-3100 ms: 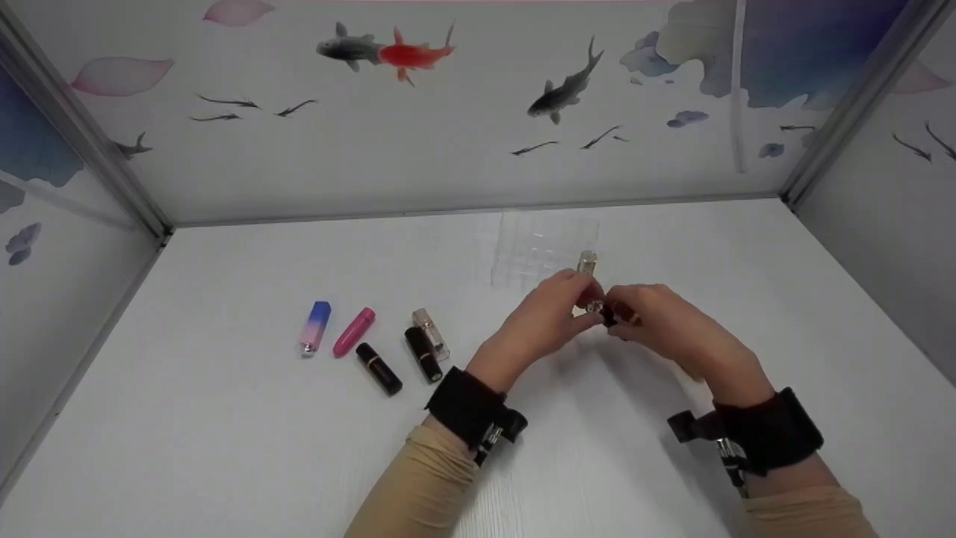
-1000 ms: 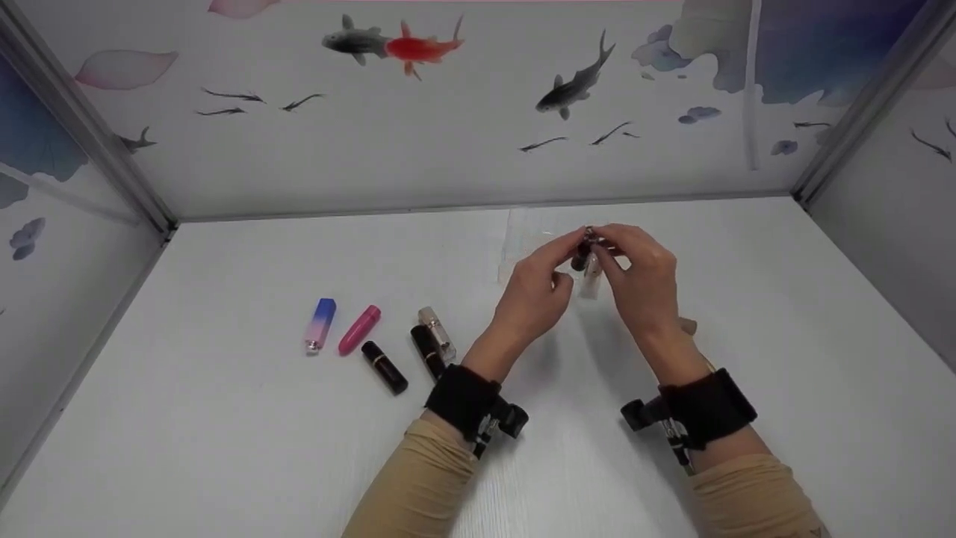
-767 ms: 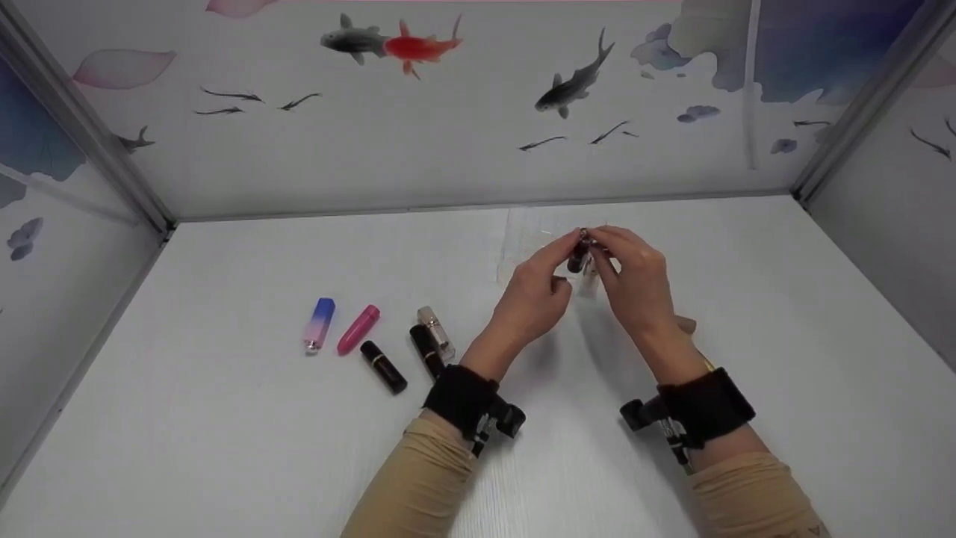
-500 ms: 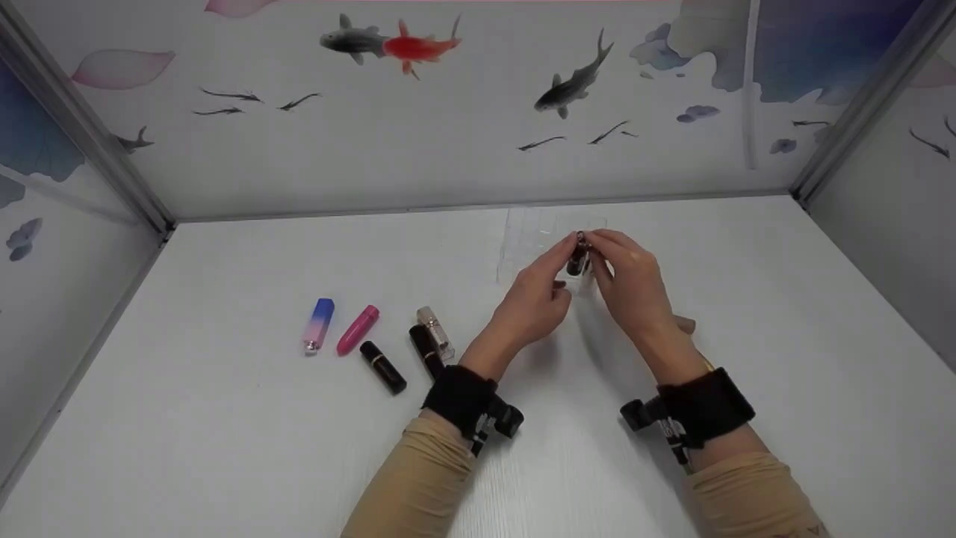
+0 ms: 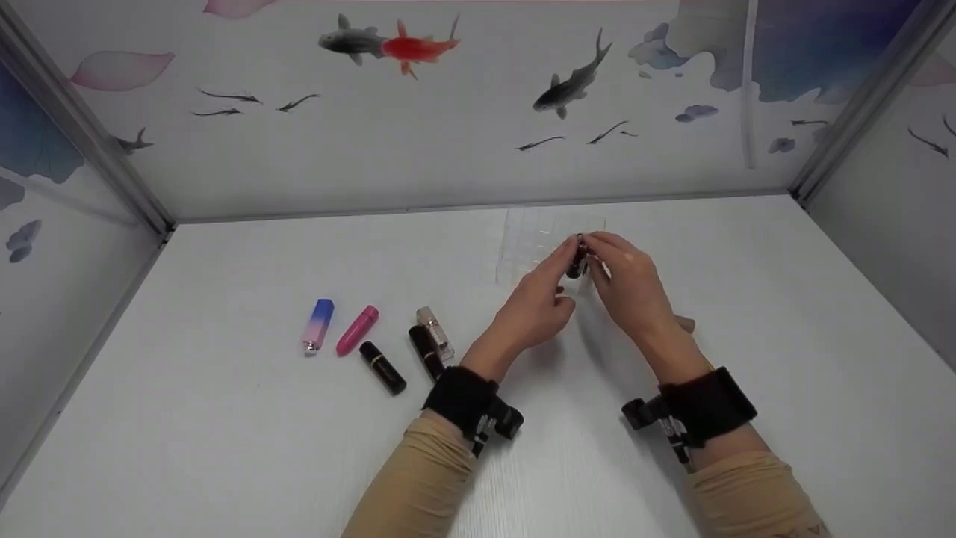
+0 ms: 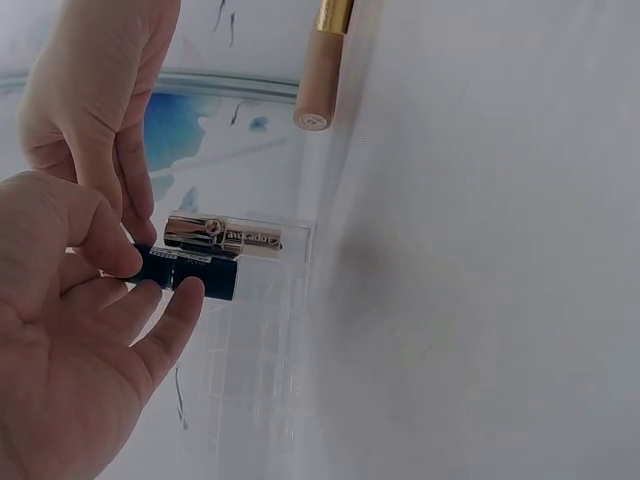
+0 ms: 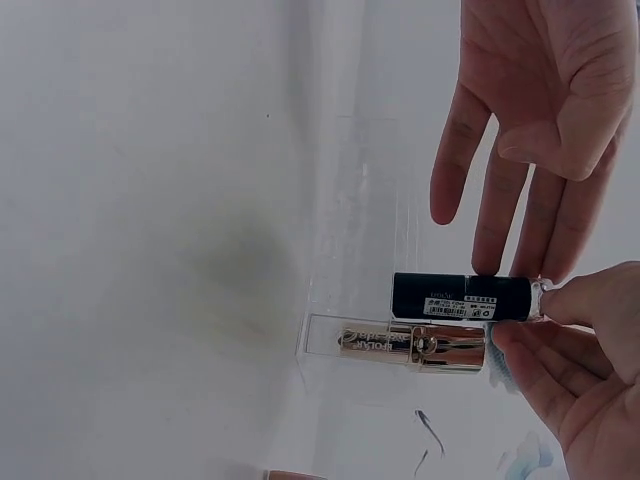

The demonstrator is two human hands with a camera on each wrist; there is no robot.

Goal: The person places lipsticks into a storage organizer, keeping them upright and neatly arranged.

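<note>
A black lipstick tube point(image 7: 440, 297) with a white label and clear top stands over the clear plastic organizer point(image 5: 523, 243). My right hand point(image 5: 635, 288) pinches it near the top between thumb and fingers. My left hand point(image 5: 534, 302) is on its other side, with fairly straight fingers touching the tube and the thumb apart from it in the right wrist view. Beside the tube, a gold and clear lipstick point(image 7: 450, 350) stands in a corner compartment of the organizer. The hands hide part of the organizer in the head view.
Left of my left arm lie a blue-pink lipstick point(image 5: 318, 326), a pink tube point(image 5: 358, 330), two black lipsticks point(image 5: 383, 368) and a clear lipstick tube point(image 5: 435, 332). A beige tube with a gold cap point(image 6: 320, 85) lies right of the organizer, partly behind my right wrist.
Both hands, with the black lipstick, have moved from in front of the organizer to above it. In the last second they have shifted slightly toward me, and the tube has lowered a little.
</note>
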